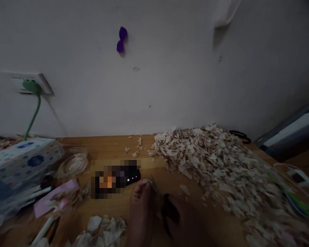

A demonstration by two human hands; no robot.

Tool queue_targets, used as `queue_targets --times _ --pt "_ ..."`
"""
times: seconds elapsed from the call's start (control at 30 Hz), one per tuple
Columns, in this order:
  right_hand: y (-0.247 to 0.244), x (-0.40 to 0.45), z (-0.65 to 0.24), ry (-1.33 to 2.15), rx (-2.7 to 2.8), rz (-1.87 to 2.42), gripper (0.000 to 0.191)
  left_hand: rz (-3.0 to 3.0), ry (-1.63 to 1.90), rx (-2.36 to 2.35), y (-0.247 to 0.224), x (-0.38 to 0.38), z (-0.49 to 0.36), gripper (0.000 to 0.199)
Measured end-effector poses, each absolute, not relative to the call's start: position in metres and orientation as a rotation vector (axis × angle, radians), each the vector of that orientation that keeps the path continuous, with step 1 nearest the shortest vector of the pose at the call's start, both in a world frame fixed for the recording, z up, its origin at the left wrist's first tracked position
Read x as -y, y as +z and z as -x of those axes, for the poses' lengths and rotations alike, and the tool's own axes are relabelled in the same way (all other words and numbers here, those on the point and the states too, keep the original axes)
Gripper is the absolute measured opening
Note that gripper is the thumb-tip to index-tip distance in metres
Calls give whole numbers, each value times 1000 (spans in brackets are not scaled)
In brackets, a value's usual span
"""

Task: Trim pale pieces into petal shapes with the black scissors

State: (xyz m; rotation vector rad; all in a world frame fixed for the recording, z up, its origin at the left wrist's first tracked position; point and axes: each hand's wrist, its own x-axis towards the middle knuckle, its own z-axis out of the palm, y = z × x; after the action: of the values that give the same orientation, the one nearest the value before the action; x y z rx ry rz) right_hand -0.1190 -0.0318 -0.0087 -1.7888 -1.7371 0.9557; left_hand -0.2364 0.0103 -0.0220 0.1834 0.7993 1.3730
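Note:
My left hand (141, 209) is closed, pinching a small pale flake (147, 181) at its fingertips. Just to its right, my right hand (186, 214) is wrapped round the black handles of a pair of scissors (166, 214). The thin blades point up and left, close to the flake; whether they touch it I cannot tell in the dim light. Loose, larger pale flakes (103, 230) lie on the table left of my left hand. A big heap of small, dry-looking flakes (203, 154) spreads over the right side.
A phone (132, 176) with a lit, partly blurred screen lies beyond my left hand on the wooden table (105, 145). At left are a dotted tissue box (28, 154), a clear round container (73, 164) and pink paper (58, 195). A white device with a cable (300, 177) sits far right.

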Motion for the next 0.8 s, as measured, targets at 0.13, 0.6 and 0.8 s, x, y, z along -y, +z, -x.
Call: queue_targets --times 0.13,0.6,0.8 --pt "-8 31 117 976 1715 1778 13 -244 1375 -814 -29 -10 234 28" --pt "-7 31 114 870 1772 1777 16 -294 1403 -834 -30 -10 233 25" --pt "-11 31 113 870 1758 1800 18 -272 1415 -846 -23 -10 232 26"
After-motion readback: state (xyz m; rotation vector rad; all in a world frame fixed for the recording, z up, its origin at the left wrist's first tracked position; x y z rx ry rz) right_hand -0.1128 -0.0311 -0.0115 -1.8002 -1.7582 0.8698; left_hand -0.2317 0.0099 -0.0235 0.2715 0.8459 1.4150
